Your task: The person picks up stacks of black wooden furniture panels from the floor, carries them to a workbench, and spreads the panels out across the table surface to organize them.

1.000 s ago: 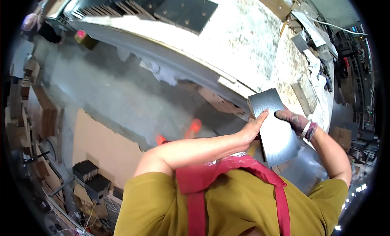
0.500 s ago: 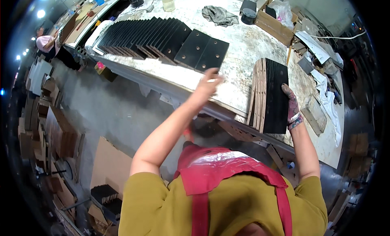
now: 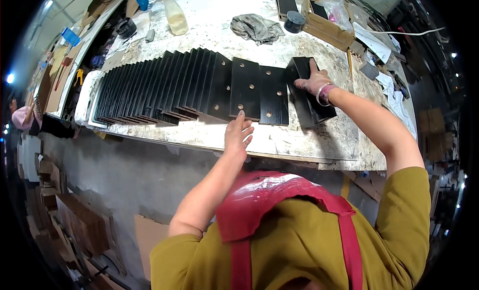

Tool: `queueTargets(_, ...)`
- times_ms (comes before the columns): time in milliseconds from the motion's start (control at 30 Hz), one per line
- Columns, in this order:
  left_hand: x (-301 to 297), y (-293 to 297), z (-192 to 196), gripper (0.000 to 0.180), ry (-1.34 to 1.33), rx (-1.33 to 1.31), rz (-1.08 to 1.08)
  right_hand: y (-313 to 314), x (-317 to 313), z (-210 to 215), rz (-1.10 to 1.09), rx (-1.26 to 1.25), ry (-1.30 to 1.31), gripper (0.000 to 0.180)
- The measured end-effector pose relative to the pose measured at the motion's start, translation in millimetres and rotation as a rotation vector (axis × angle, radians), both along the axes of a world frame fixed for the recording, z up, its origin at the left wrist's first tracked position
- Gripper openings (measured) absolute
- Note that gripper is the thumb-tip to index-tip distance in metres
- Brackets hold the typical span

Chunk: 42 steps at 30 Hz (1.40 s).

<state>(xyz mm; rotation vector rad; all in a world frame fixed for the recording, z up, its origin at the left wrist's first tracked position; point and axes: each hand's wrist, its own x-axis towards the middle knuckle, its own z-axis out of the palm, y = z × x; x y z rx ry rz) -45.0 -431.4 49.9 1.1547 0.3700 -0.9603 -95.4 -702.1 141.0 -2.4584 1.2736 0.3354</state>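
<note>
A long row of black boards (image 3: pixel 154 88) leans overlapped on the worktable, the right-hand ones showing round holes. At its right end lie two flatter boards, a black board (image 3: pixel 251 93) and another black board (image 3: pixel 274 98) beside it. My left hand (image 3: pixel 238 135), fingers apart, has its fingertips at the near edge of the first of these; whether they press on it I cannot tell. With my right hand (image 3: pixel 315 84), in a stained glove, I grip a stack of black boards (image 3: pixel 305 106) from above, just right of the row. The stack stands tilted on the table.
Behind the row are a grey rag (image 3: pixel 256 29), a bottle of pale liquid (image 3: pixel 175 15) and a dark round jar (image 3: pixel 294 21). A cardboard box (image 3: pixel 327 28) stands at the back right. Another person (image 3: pixel 27 118) is at the far left. The worktable's near edge (image 3: pixel 199 149) runs before me.
The stack in my right hand has moved left, up to the row, and my grip is now on its top. My left hand is lower at the boards' near edge. My view has shifted.
</note>
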Motion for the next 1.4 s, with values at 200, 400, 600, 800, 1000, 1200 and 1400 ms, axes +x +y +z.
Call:
queueTargets(200, 20, -11, 6, 0.032, -0.059, 0.109, -0.060, 22, 28, 7, -0.038, 0.037, 0.062, 0.113)
queueTargets(400, 14, -3, 6, 0.028, -0.306, 0.057, -0.171, 35, 50, 6, 0.021, 0.047, 0.033, 0.115)
queueTargets(600, 37, -2, 1, 0.029, -0.197, -0.207, -0.182, 39, 69, 6, 0.071, 0.082, 0.001, 0.114)
queueTargets(800, 52, -2, 3, 0.027, -0.142, -0.295, -0.118, 43, 69, 11, 0.080, 0.096, -0.011, 0.113)
queueTargets(1000, 65, -4, -18, 0.031, -0.119, -0.313, -0.140, 42, 69, 9, 0.080, 0.069, 0.012, 0.114)
queueTargets(1200, 68, -27, 9, 0.029, -0.084, -0.530, -0.139, 45, 72, 11, 0.070, 0.141, -0.025, 0.113)
queueTargets(1400, 98, -2, 32, 0.034, -0.553, -0.224, -0.204, 51, 74, -23, 0.046, 0.411, -0.376, 0.107)
